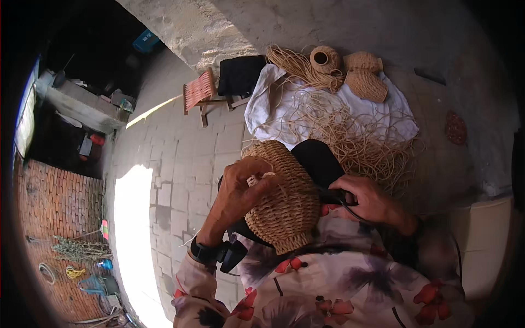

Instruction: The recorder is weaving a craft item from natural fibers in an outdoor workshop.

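Note:
A woven straw vessel lies on its side in my lap, its narrow rim toward me. Over its left side my left hand is closed, thumb and forefinger pinching a short pale strand at the weave. Just right of the vessel my right hand curls round a dark object with a thin black cord, partly hidden by the fingers. A black pad-like shape shows behind the vessel.
Loose straw cord spreads over a white cloth with finished woven vessels behind. A folding stool and black cushion stand beside a wall. Paved floor extends left toward a brick wall.

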The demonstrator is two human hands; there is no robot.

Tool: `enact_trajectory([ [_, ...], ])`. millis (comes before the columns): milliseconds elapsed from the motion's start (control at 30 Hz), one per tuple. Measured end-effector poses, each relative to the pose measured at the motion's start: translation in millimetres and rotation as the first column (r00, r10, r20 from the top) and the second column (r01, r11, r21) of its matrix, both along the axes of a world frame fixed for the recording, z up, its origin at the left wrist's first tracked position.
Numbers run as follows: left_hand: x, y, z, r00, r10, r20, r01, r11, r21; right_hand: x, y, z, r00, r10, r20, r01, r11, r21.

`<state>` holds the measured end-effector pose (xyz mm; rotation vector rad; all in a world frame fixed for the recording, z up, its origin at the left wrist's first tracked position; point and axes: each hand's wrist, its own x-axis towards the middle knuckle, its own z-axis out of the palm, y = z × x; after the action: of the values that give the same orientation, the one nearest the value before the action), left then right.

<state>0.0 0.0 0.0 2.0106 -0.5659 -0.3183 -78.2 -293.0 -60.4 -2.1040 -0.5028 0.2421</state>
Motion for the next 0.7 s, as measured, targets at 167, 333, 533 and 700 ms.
enact_trajectory([
  [167, -35.3, 27.7, -0.4, 0.99, 0.008, 0.143, -0.022, 0.995, 0.097, 2.9, 0.3, -9.8, 0.996, -0.029, 0.079, 0.017, 0.989, 0.144],
  [333, -54.1, 34.2, -14.2, 0.991, 0.047, 0.128, -0.049, 0.999, 0.014, 6.3, 3.4, 4.8, 0.998, 0.027, 0.049, -0.03, 0.998, 0.05],
  [533, -40.4, 26.8, -4.4, 0.961, 0.22, 0.168, -0.201, 0.972, -0.126, 12.4, 24.4, 25.3, 0.902, 0.082, 0.425, -0.019, 0.988, -0.151],
  [700, -11.6, 5.3, 8.1, 0.958, 0.156, 0.239, -0.148, 0.988, -0.052, 17.7, 33.3, 26.5, 0.872, 0.135, 0.471, -0.028, 0.973, -0.227],
])
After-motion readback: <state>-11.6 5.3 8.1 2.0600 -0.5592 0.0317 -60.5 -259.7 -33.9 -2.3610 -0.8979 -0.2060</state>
